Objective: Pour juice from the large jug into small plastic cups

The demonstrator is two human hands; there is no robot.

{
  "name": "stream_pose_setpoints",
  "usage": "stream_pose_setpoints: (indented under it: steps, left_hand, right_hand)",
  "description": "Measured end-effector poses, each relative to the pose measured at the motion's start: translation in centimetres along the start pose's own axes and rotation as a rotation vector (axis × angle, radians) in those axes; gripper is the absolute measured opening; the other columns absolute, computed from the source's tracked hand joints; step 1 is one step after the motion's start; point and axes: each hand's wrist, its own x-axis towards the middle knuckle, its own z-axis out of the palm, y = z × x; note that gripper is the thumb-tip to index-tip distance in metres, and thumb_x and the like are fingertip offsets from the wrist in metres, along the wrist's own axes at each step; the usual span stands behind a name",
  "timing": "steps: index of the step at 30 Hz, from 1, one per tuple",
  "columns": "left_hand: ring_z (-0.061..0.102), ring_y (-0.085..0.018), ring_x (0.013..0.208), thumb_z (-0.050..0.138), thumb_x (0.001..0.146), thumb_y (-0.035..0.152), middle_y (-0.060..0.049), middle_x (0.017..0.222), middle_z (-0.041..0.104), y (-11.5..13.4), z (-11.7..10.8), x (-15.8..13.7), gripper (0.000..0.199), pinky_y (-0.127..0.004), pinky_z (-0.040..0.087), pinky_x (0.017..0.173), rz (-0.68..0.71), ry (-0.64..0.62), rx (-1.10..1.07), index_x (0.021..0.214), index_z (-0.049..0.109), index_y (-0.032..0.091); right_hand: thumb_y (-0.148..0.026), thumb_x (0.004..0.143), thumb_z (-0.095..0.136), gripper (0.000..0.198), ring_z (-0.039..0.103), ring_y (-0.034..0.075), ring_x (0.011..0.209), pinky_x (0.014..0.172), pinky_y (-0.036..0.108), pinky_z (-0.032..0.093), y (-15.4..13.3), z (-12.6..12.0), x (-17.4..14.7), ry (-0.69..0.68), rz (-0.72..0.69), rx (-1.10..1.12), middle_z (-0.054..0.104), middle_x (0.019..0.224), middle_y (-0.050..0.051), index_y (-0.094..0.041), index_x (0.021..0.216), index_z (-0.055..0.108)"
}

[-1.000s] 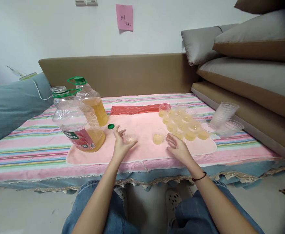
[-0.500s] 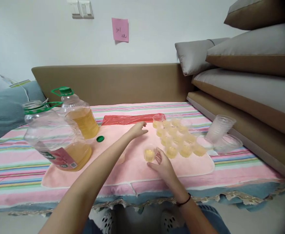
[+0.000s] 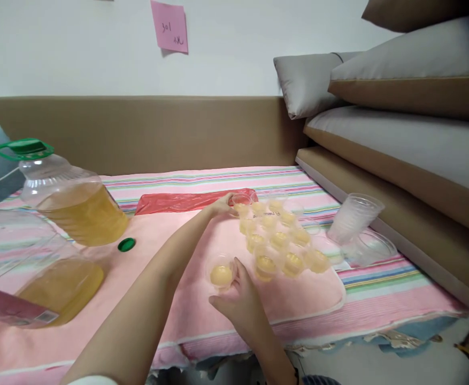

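Observation:
My left hand [image 3: 221, 205] reaches to the back left corner of a group of clear plastic cups [image 3: 279, 239] with pale yellow drink in them. Its fingers curl around the side of the corner cup [image 3: 241, 207]. Nearer to me, a separate plastic cup [image 3: 221, 276] of the same drink stands on the pink cloth [image 3: 298, 299]. Beside it is my right hand [image 3: 240, 297], its fingers at the cup's right side and the thumb spread apart in front.
On the left stand two large clear jugs, a back jug [image 3: 84, 211] and a front jug [image 3: 63, 286], both part full of yellow drink. A green cap [image 3: 127, 245] lies near them. Behind is a red plastic bag [image 3: 174, 202]. Stacked empty cups [image 3: 354, 216] lie right, by piled cushions [image 3: 402, 139].
The view has turned to the right. My left hand has moved to the corner cup and its fingers have closed around it. My right hand stays beside the separate cup.

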Motion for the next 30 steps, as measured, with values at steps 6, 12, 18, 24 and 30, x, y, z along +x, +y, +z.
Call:
stream_pose_setpoints:
  steps: [6,12,18,24,30]
  left_hand:
    - [0.065,-0.032,0.109,0.086,0.039,0.011,-0.016,0.119,0.069,-0.1,0.3,0.9,0.072,-0.046,0.057,0.084,0.015,-0.064,-0.099,0.109,0.069,0.017]
    - [0.065,-0.029,0.105,0.088,0.043,0.019,-0.016,0.118,0.068,0.4,-0.8,-1.0,0.067,-0.049,0.055,0.088,0.010,0.172,-0.134,0.106,0.067,0.015]
    - [0.063,-0.028,0.108,0.086,0.050,0.028,-0.013,0.121,0.064,3.5,-3.4,-7.1,0.067,-0.046,0.055,0.087,0.029,0.429,-0.124,0.111,0.061,0.018]
    - [0.062,-0.027,0.108,0.085,0.056,0.032,-0.009,0.122,0.063,6.9,-5.0,-18.6,0.061,-0.042,0.053,0.089,0.066,0.664,-0.022,0.111,0.060,0.022]
    - [0.063,-0.026,0.108,0.083,0.059,0.037,-0.008,0.119,0.064,6.6,-5.4,-28.6,0.061,-0.038,0.052,0.085,0.104,0.838,0.087,0.113,0.060,0.022]
  right_hand:
    - [-0.031,0.054,0.078,0.096,0.037,0.031,0.137,0.116,0.045,0.032,-0.9,0.0,0.2,0.048,0.052,0.050,0.040,0.147,0.011,-0.019,0.141,0.041]
    - [-0.028,0.055,0.080,0.096,0.039,0.031,0.136,0.113,0.043,0.037,-0.5,-0.2,0.4,0.032,0.034,0.076,0.042,0.145,0.013,-0.019,0.142,0.042]
    - [-0.032,0.058,0.082,0.092,0.044,0.032,0.132,0.106,0.041,0.045,0.7,-0.2,0.9,0.004,-0.056,0.093,0.047,0.142,0.012,-0.022,0.142,0.044]
    - [-0.043,0.053,0.082,0.098,0.049,0.033,0.128,0.110,0.045,0.041,0.5,-1.0,1.2,-0.007,-0.060,0.087,0.049,0.138,0.019,-0.016,0.139,0.044]
    - [-0.050,0.047,0.085,0.106,0.043,0.035,0.132,0.114,0.048,0.034,0.7,-2.0,1.5,0.023,-0.084,0.065,0.047,0.138,0.021,-0.015,0.138,0.044]
